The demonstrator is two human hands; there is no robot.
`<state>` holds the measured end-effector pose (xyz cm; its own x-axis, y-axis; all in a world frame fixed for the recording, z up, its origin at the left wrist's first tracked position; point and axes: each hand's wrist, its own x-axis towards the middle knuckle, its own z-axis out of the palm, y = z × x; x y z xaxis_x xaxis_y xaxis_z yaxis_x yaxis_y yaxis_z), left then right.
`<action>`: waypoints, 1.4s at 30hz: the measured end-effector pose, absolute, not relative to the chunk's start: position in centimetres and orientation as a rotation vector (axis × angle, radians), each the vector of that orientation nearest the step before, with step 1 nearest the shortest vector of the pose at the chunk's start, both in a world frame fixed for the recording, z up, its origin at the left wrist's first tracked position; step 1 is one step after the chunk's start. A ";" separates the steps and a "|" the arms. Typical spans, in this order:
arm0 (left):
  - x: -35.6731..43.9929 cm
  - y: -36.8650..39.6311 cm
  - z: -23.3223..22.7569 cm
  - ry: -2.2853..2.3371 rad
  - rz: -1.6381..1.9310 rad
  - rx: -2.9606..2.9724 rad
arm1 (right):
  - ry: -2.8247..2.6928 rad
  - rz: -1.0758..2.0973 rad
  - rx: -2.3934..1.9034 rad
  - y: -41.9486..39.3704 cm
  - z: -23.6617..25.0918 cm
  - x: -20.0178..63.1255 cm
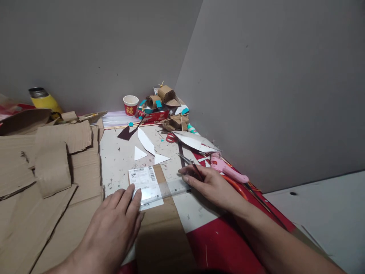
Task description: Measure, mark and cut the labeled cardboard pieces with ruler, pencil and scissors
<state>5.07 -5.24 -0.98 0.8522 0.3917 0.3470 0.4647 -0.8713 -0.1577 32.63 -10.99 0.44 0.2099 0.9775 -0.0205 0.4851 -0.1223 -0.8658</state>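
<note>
Head view shows me the left hand (112, 217) palm-down at the ruler (164, 191), fingers loosely spread; the right hand (209, 186), angled inward, grips a slim tool (191, 162), perhaps a knife.

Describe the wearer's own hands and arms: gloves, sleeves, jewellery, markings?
Both bare human hands, left hand and right hand, are ungloved. No rings, watch or bracelets visible. The long, tapering right forearm is uncovered; no sleeves or clear markings show.

Clear ruler (171, 189) flat across labelled brown cardboard (161, 226), slim pointed tool (196, 169) tilted
</note>
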 end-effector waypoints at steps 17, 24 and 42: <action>4.1 -4.7 -1.0 -0.771 -0.773 -3.065 | -0.759 1.261 -1.388 -10.7 1.2 32.1; 4.1 -5.1 -1.4 -0.829 -1.034 -3.194 | -0.774 1.332 -1.340 -10.5 1.1 32.0; 4.5 -3.8 0.8 -2.415 -1.638 -3.309 | -0.651 1.226 -1.319 -10.3 1.5 31.9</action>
<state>4.49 -3.76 0.83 0.4331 0.8867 -0.1618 0.1775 0.0921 0.9798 31.92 -10.32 1.52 0.2970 0.9159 -0.2701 -0.2897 -0.1831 -0.9394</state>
